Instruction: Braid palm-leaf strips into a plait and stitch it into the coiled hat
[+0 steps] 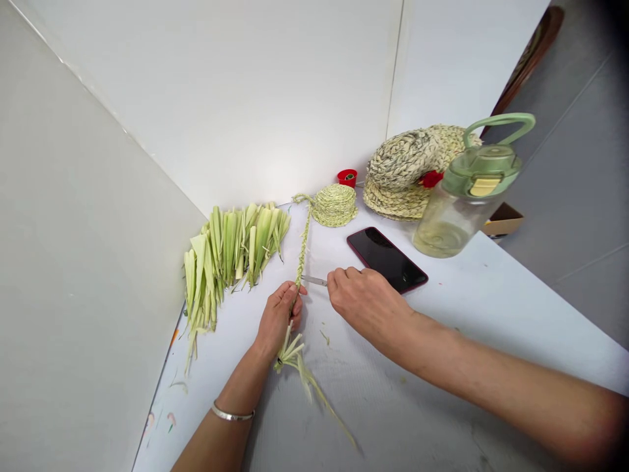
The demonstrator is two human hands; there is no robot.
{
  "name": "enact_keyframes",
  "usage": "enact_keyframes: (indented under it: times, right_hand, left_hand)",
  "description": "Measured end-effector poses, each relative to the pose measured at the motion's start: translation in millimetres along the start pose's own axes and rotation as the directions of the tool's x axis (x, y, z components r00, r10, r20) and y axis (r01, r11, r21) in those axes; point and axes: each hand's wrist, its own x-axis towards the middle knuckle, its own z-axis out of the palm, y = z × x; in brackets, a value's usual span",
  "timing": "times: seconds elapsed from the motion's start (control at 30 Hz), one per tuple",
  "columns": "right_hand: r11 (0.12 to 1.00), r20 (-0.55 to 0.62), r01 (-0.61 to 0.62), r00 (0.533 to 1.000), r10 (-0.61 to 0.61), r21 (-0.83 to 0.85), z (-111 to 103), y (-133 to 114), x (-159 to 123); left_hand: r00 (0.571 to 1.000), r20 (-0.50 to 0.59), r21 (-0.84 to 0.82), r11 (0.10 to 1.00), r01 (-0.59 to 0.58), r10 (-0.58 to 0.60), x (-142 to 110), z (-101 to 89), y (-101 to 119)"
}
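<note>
A braid of pale green corn husk (303,252) runs from a small coiled husk piece (334,206) down to my left hand (282,314). My left hand is closed, pinching the braid between thumb and fingers. Below it hang loose husk strands (291,354), one long strand trailing down to the right. My right hand (366,298) is closed around what looks like a pair of scissors (314,280). Its handles are hidden in the fist. The silver blades point left, with their tip at the braid just above my left fingers.
A pile of husks (236,246) lies at the left by the wall. A dark phone (388,259) rests beyond my right hand. Farther back stand a red cup (347,177), a larger woven husk piece (403,170) and a green-lidded bottle (447,219). Small scraps lie on the white table (354,406).
</note>
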Motion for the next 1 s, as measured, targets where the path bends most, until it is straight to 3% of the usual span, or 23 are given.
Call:
enact_keyframes:
  times: [0.27,0.57,1.0]
  right_hand:
    - [0.991,0.180,-0.037,0.984,0.014,0.128,-1,11,3]
    - [0.976,0.193,-0.135,0.976,0.100,0.174,-4,46,13]
    - [0.922,0.224,-0.085,0.975,-0.002,0.379,23,45,32]
  left_hand:
    - [0.999,-0.036,0.042,0.999,-0.012,0.014,0,-1.0,0]
    - [0.975,-0.195,0.059,0.994,-0.093,0.103,1,-3.7,4]
    - [0.968,-0.204,0.101,0.987,-0.126,0.145,0,0.0,6]
